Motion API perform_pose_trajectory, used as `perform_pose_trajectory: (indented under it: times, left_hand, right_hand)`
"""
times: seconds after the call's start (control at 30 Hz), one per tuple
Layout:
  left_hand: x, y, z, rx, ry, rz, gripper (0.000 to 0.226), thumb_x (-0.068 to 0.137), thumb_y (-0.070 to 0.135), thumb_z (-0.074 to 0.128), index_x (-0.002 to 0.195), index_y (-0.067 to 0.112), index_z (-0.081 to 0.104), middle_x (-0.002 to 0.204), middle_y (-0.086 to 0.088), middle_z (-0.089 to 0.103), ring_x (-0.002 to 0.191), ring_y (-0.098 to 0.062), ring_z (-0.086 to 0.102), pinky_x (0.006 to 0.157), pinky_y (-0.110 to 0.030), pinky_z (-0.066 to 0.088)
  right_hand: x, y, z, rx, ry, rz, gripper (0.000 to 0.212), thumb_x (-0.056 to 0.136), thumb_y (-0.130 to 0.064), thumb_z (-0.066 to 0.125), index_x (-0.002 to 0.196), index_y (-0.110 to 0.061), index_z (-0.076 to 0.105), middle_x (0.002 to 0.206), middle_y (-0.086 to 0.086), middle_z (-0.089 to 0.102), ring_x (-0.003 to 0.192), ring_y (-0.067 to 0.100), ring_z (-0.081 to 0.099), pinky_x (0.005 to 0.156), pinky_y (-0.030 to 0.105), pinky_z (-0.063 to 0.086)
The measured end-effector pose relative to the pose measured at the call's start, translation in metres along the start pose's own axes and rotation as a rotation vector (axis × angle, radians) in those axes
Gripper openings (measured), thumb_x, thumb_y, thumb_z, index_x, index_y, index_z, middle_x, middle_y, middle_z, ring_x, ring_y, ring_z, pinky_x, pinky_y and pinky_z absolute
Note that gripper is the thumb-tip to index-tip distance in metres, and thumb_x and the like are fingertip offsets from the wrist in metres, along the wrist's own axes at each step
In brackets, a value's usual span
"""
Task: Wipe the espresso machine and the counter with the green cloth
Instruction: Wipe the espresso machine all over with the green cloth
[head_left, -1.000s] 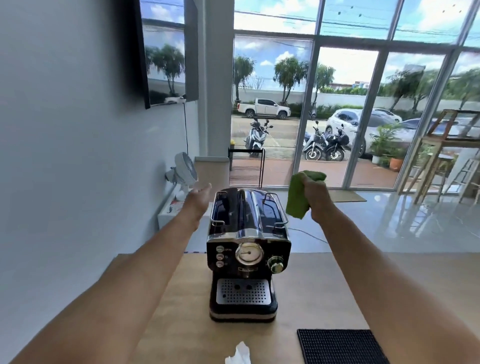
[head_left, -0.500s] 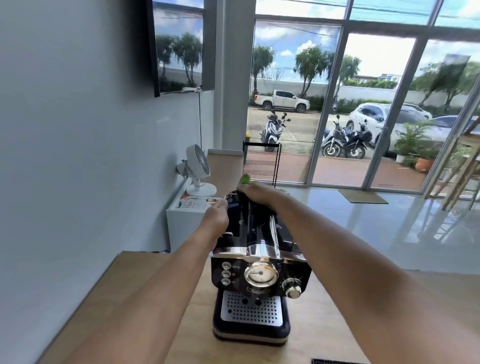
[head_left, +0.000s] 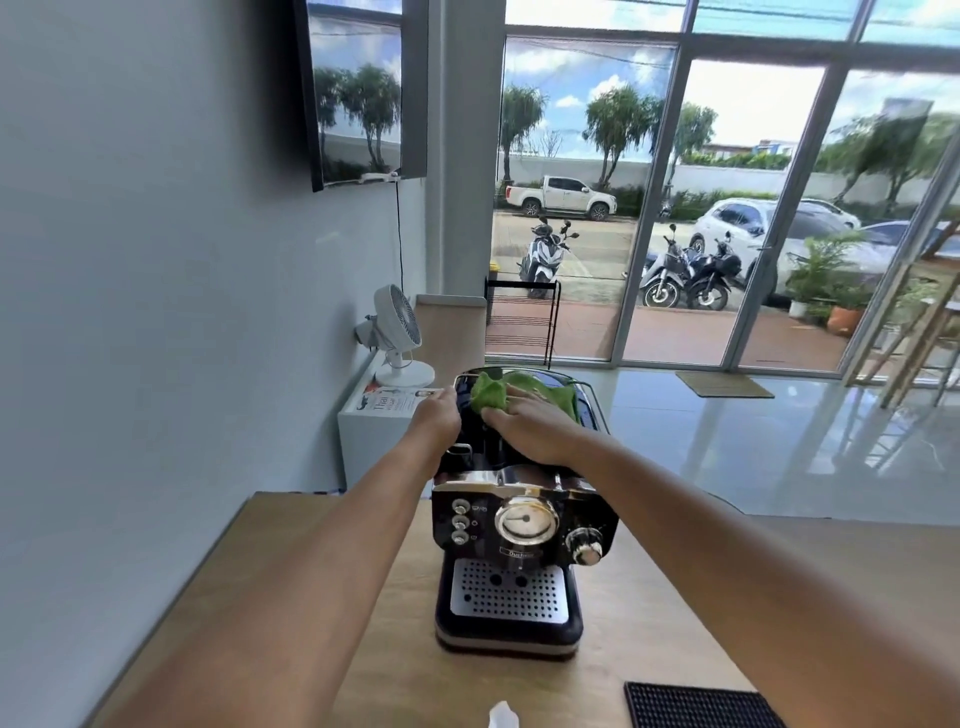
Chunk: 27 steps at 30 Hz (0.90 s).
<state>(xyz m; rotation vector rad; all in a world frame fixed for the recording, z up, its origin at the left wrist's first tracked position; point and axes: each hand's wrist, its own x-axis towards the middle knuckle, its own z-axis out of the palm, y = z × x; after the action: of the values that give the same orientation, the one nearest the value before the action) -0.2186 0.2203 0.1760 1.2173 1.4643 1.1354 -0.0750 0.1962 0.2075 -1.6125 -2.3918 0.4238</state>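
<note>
1. Centrally, green cloth (head_left: 493, 396) lay bunched on top of espresso machine (head_left: 519, 525), toward its rear, mid-frame.
2. R hand (head_left: 535, 428) pressed the cloth down w/ fingers stretched flat.
3. L hand (head_left: 439, 415) touched machine's top-left edge; fingers hidden, so can't tell if gripping.
4. Machine stood on wooden counter (head_left: 654, 597); black mat (head_left: 696, 706) btm right, white tissue (head_left: 503, 716) btm ctr, fan (head_left: 397, 332) left of ctr.

**A small street-front coffee shop**

A coffee bar is suggested by the espresso machine (head_left: 519, 545) set on a wooden bench (head_left: 311, 571), with a black rubber mat (head_left: 696, 706) near it. A shopfront is indicated by the floor-to-ceiling glass front (head_left: 753, 208), through which parked scooters (head_left: 545, 254) and cars (head_left: 561, 196) are seen. A screen (head_left: 358, 93) is mounted on the wall.
</note>
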Motion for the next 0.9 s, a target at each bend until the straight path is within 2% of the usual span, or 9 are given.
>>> perform_pose_trajectory:
  times: [0.07,0.17,0.3,0.5,0.57,0.67,0.7,0.8,0.9]
  left_hand:
    - [-0.006,0.003,-0.001,-0.010,-0.018,-0.021,0.041,0.103,0.030,0.028,0.113,0.006,0.059,0.111,-0.010,0.060,0.105,-0.025,0.055,0.094,-0.035,0.042]
    - [-0.011,0.007,-0.002,0.034,-0.014,-0.017,0.042,0.103,0.029,0.027,0.112,0.003,0.058,0.119,-0.012,0.059,0.109,-0.026,0.054,0.094,-0.035,0.040]
    - [-0.018,0.012,-0.002,0.081,0.002,-0.034,0.045,0.105,0.030,0.025,0.130,0.001,0.050,0.134,-0.014,0.051,0.121,-0.026,0.047,0.094,-0.031,0.034]
    - [-0.031,0.019,-0.003,0.069,-0.012,-0.041,0.049,0.105,0.031,0.025,0.139,0.001,0.044,0.146,-0.014,0.042,0.133,-0.027,0.040,0.105,-0.033,0.031]
    - [-0.033,0.020,-0.004,0.052,-0.010,-0.038,0.048,0.105,0.030,0.025,0.136,0.000,0.047,0.143,-0.015,0.045,0.130,-0.027,0.042,0.102,-0.032,0.033]
    - [-0.034,0.019,-0.003,0.040,-0.002,-0.033,0.044,0.105,0.024,0.025,0.130,-0.003,0.049,0.137,-0.018,0.048,0.124,-0.029,0.045,0.098,-0.034,0.035]
    - [-0.034,0.019,-0.003,0.049,0.003,-0.016,0.042,0.105,0.020,0.024,0.129,-0.004,0.049,0.137,-0.020,0.047,0.122,-0.029,0.046,0.099,-0.035,0.036]
    - [-0.029,0.016,-0.003,0.039,-0.001,-0.010,0.044,0.105,0.024,0.024,0.128,-0.002,0.050,0.137,-0.017,0.049,0.107,-0.022,0.045,0.088,-0.030,0.035]
    - [-0.025,0.013,-0.002,0.066,0.004,0.006,0.044,0.105,0.022,0.024,0.133,-0.003,0.047,0.142,-0.019,0.045,0.126,-0.027,0.044,0.101,-0.034,0.035]
  right_hand:
    - [-0.017,-0.006,-0.001,0.013,-0.003,-0.018,0.045,0.103,-0.038,0.029,0.138,-0.022,0.052,0.157,0.001,0.033,0.144,0.016,0.026,0.119,0.039,0.015]
    - [-0.042,-0.019,-0.005,0.033,-0.031,-0.023,0.038,0.103,-0.036,0.031,0.123,-0.018,0.058,0.143,0.001,0.050,0.131,0.020,0.043,0.102,0.032,0.027]
    - [-0.074,-0.032,-0.003,0.083,-0.017,-0.032,0.035,0.103,-0.037,0.031,0.098,-0.017,0.059,0.111,-0.001,0.061,0.106,0.018,0.052,0.092,0.034,0.035]
    - [-0.117,-0.036,-0.002,0.203,0.018,-0.049,0.036,0.103,-0.040,0.034,0.110,-0.021,0.063,0.110,-0.006,0.060,0.103,0.013,0.054,0.095,0.032,0.040]
    - [-0.126,-0.038,-0.005,0.320,0.003,-0.008,0.035,0.102,-0.039,0.038,0.103,-0.014,0.063,0.093,-0.004,0.059,0.084,0.012,0.055,0.078,0.028,0.042]
    - [-0.133,-0.037,-0.024,0.582,-0.040,0.118,0.035,0.101,-0.035,0.047,0.087,-0.005,0.059,0.061,0.000,0.048,0.049,0.011,0.040,0.048,0.025,0.033]
    - [-0.133,-0.037,-0.035,0.669,-0.028,0.146,0.033,0.100,-0.033,0.049,0.089,-0.004,0.061,0.062,0.002,0.052,0.048,0.013,0.043,0.047,0.026,0.037]
    - [-0.122,-0.037,-0.070,0.825,0.148,0.288,0.030,0.096,-0.036,0.056,0.090,-0.008,0.067,0.074,0.009,0.063,0.061,0.023,0.060,0.063,0.032,0.052]
    - [-0.090,-0.030,-0.095,0.853,0.248,0.345,0.023,0.097,-0.030,0.057,0.082,-0.014,0.064,0.077,0.007,0.060,0.063,0.020,0.058,0.061,0.030,0.052]
